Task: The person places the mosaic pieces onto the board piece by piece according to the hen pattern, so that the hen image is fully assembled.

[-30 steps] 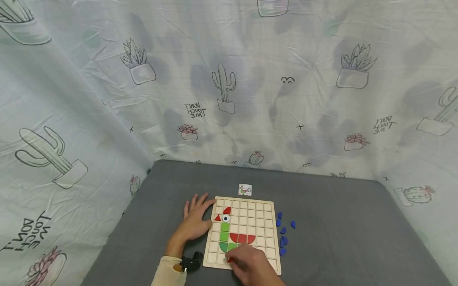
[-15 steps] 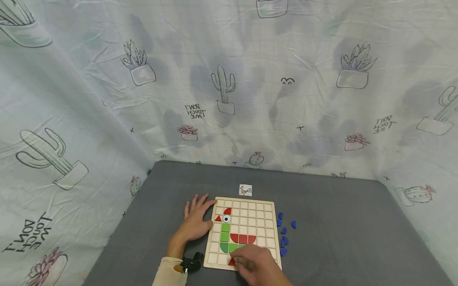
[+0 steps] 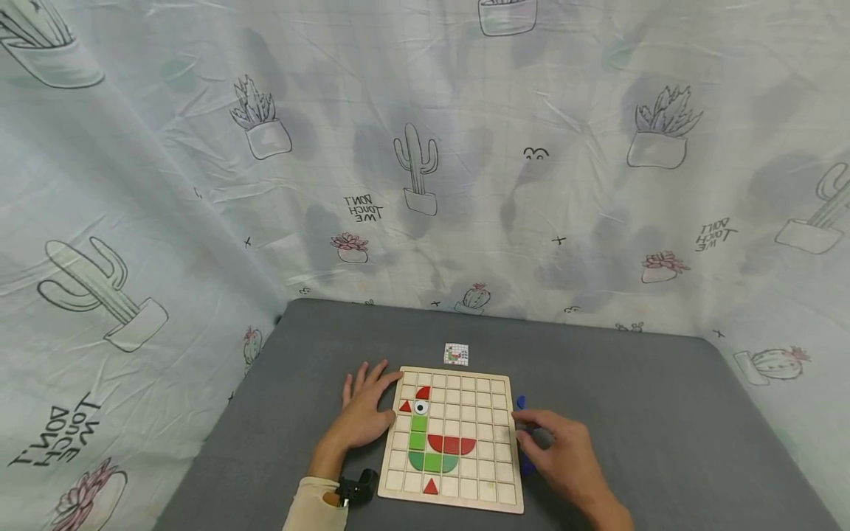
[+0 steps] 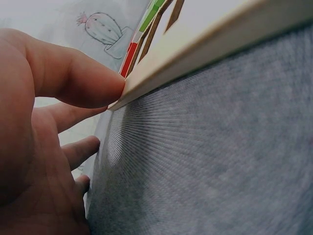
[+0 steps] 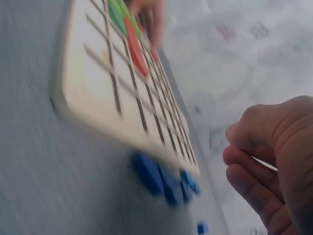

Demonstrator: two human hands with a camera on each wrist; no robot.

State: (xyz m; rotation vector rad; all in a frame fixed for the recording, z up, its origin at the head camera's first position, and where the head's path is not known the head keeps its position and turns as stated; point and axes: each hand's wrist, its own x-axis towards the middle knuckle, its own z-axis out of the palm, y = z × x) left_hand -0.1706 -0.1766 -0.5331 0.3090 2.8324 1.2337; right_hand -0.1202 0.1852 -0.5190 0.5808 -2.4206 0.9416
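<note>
A wooden grid board [image 3: 490, 495] lies on the grey table, bearing red, green and white-eyed pieces in a bird-like figure. Spread at the board's left edge, my left hand [image 3: 364, 414] touches the rim with thumb and index finger; the left wrist view has the thumb [image 4: 93, 81] against the side. A red triangle [image 3: 431, 487] sits in a square of the bottom row. Beyond the right edge, my right hand [image 3: 561, 451] hovers over the blue pieces [image 5: 147, 172], partly covering them in the head view. Nothing shows between its loosely bent fingers.
A small printed card [image 3: 456, 354] with a coloured grid pattern lies behind the board. A pale curtain [image 3: 485, 184] with cactus drawings hangs around the table's back and sides. A black strap device [image 3: 358, 487] is on the left wrist.
My right hand has let go of the red triangle in the bottom row and moved right, to the blue pieces. The left hand keeps its place at the board's edge.
</note>
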